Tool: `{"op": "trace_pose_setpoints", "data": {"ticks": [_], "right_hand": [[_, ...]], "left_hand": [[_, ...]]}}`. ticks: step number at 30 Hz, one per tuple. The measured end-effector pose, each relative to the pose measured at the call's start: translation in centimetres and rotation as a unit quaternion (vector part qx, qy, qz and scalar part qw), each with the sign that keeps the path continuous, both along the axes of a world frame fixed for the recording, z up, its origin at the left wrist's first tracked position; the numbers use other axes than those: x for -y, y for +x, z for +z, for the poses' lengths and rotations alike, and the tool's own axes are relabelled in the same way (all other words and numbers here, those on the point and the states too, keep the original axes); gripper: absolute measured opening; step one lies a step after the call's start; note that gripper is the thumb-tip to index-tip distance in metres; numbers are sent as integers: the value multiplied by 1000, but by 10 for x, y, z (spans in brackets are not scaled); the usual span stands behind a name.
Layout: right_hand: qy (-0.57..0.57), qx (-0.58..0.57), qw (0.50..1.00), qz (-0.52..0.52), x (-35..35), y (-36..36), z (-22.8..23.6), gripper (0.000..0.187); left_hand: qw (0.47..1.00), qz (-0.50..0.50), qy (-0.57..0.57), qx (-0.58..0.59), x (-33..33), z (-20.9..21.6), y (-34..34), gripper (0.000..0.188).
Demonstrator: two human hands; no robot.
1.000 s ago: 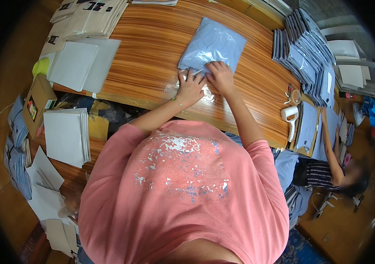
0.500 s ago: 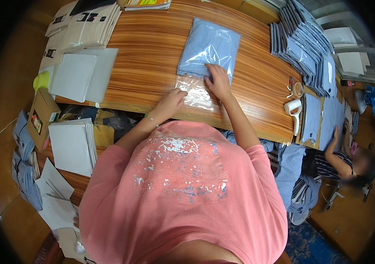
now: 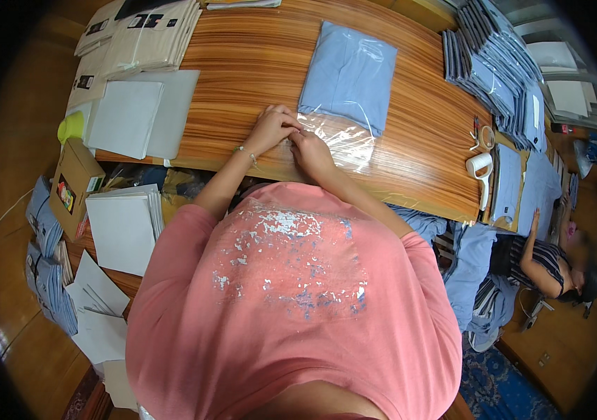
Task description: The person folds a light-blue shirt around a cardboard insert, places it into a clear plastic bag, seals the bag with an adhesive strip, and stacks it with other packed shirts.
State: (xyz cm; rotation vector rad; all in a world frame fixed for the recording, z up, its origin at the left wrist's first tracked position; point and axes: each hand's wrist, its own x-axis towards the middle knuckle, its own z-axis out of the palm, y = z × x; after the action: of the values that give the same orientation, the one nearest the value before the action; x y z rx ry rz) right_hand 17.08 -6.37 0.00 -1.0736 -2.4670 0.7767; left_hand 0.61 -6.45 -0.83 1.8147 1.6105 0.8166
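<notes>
Hands together at the left edge of the clear flap (image 3: 337, 143), head view. Right hand (image 3: 312, 152) has come off the folded light-blue garment (image 3: 349, 78), where it lay half a second ago, and now meets the left hand (image 3: 272, 129). Both narrow, fingertips bunched and touching or nearly so; cannot tell whether film or anything else is pinched between them.

Garment lies flat on the wood-grain worktop (image 3: 249, 63), ahead of the hands and a little to their right, under glossy clear film. Flap runs from its near edge toward the person, spread out, not folded over. Nothing presses on the garment at present.

Reading of the change: smoothing looks to have given way to fine finger work at the flap's side; the packet itself appears settled, its flap still to be dealt with.

Around: white lint roller (image 3: 479, 165) and tape roll (image 3: 486, 138) near the right end, both untouched; stack of folded blue garments (image 3: 484, 80) beyond. White sheets (image 3: 125, 119) well to the left. Co-worker in striped top (image 3: 542, 263) at far right, one arm reaching toward blue cloth (image 3: 540, 185).
</notes>
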Motion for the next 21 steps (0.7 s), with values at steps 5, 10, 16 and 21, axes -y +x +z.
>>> {"op": "trace_pose_setpoints", "data": {"ticks": [5, 10, 16, 21], "right_hand": [[4, 3, 1000, 18, -2, -8, 9, 12], [7, -105, 988, 109, 0, 47, 18, 7], [-6, 156, 979, -131, 143, 296, -10, 7], [-149, 224, 896, -353, 206, 346, -7, 18]], "left_hand": [[1000, -12, 18, -4, 1, -5, -2, 14], [999, -22, 24, -17, 7, 4, 3, 16], [997, -40, 62, 4, 14, 8, -4, 14], [991, -62, 118, -27, -15, 8, -16, 21]]}}
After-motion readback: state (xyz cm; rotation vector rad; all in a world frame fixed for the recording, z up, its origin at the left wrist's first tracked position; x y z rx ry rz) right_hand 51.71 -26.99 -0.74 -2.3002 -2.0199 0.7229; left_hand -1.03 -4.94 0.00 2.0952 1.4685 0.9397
